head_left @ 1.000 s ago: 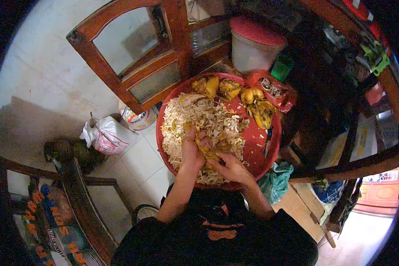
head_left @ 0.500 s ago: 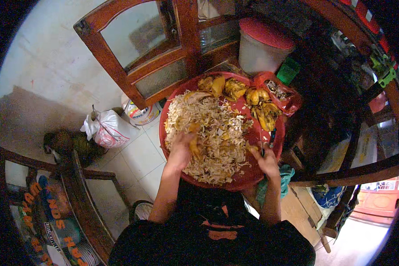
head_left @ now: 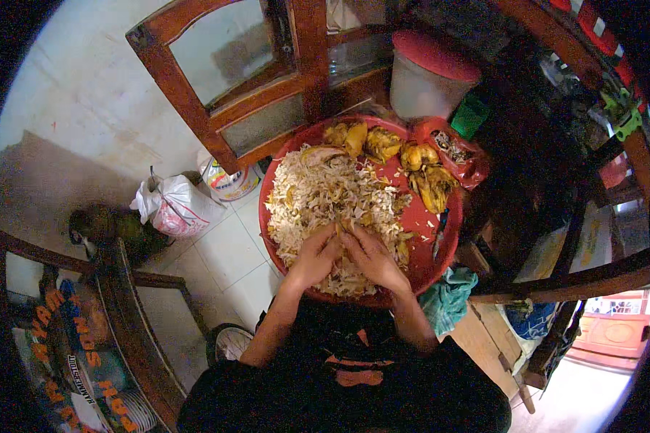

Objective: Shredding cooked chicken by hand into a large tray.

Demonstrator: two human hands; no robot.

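Shredded meat (head_left: pixel 314 191) covers the nine-o'clock side and middle of the red tray (head_left: pixel 420 268); much seems done. Toward six, left hand (head_left: pixel 318 255) and right hand (head_left: pixel 370 255) nearly meet, fingers curled, any pinch unclear. Whole chicken pieces (head_left: pixel 432 185) remain, twelve to two.

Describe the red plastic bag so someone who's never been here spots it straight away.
Start at the big round red tray heaped with pale shredded food. Follow its rim to the far right, where yellow chicken pieces lie near the edge. Right beside them is the bag: shiny, crumpled and open on greyish scraps, unlike the stiff-looking green container just behind it.
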